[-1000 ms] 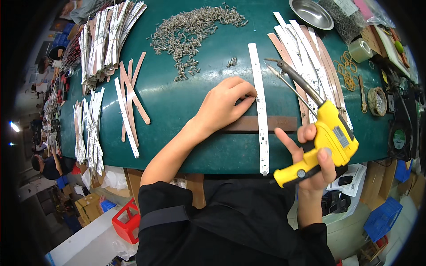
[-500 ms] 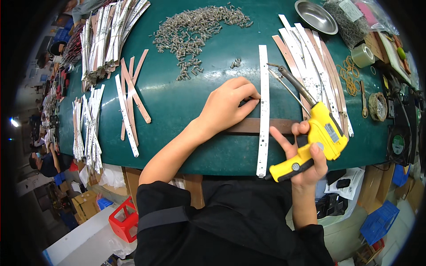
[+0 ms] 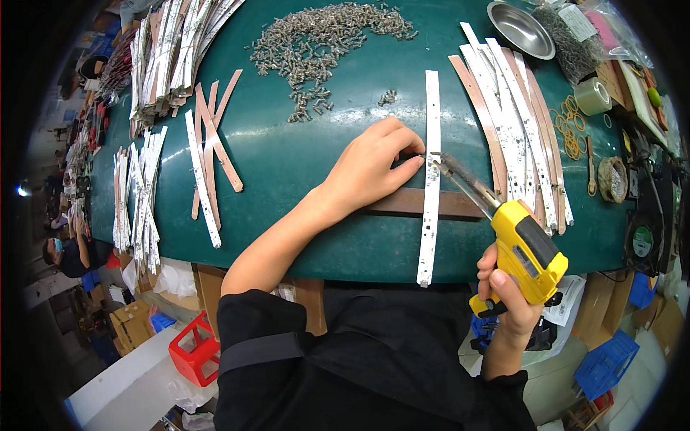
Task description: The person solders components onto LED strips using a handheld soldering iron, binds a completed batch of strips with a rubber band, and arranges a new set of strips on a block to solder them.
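A white circuit-board strip (image 3: 428,230) with small dark parts stands lengthwise before me, lying across a brown bar (image 3: 460,205). At the strip's left edge, my left hand (image 3: 374,161) is closed in a pinch; whatever its fingertips grip is hidden. My right hand (image 3: 514,305) holds a yellow and black soldering gun (image 3: 528,248) by its handle. The gun's dark tip, with a thin feed tube beside it, is at the strip close to my left fingertips. Beyond the left hand lies a little cluster of metal parts (image 3: 388,97).
Many small metal parts (image 3: 309,54) are heaped at the far middle. White and brown strips (image 3: 514,136) lie on the right, with more strip bundles (image 3: 172,50) on the left. A metal bowl (image 3: 521,29), rubber bands (image 3: 569,126) and a tape roll (image 3: 591,97) sit far right.
The soldering gun has swung down and its tip has come to the strip beside my left fingertips. My right fingers have closed around the handle. The left hand keeps its pinch.
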`<state>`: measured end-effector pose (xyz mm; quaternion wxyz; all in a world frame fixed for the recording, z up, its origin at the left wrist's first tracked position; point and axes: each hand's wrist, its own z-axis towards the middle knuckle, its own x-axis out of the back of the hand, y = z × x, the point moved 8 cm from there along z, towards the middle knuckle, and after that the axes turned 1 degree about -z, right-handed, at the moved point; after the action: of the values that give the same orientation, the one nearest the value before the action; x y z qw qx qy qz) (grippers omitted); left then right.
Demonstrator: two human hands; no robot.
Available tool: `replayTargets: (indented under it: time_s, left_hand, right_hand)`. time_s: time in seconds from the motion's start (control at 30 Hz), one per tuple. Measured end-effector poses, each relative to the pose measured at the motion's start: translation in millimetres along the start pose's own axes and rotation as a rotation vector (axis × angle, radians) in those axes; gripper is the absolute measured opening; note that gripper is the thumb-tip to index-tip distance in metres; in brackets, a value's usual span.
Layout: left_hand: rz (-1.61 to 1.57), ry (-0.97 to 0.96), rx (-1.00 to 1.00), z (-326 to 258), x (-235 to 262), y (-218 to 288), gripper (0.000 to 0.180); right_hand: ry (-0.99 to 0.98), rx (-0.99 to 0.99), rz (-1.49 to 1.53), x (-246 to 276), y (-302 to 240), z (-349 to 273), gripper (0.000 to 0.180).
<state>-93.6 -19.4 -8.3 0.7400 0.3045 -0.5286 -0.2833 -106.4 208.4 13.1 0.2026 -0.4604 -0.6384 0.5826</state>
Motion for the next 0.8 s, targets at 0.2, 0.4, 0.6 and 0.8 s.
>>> replayTargets:
  time_s: [0.2,0.4,0.6,0.8]
  left_hand:
    - [0.004,-0.009,0.011,0.2,0.3,0.8,0.013]
    - [-0.006,-0.011,0.011,0.0,0.1,0.5,0.014]
    - [-0.004,-0.016,0.022,0.2,0.0,0.8,0.013]
    - [-0.006,-0.013,0.018,0.1,0.2,0.8,0.013]
  right_hand:
    - [-0.034,-0.048,-0.125,-1.3,-1.6,-0.3,0.068]
    - [-0.009,0.022,-0.098,-3.9,-4.5,-1.3,0.066]
    - [-0.001,-0.003,-0.104,-4.2,-2.7,-0.2,0.072]
    - [-0.078,0.022,-0.150,-7.6,-7.7,1.6,0.071]
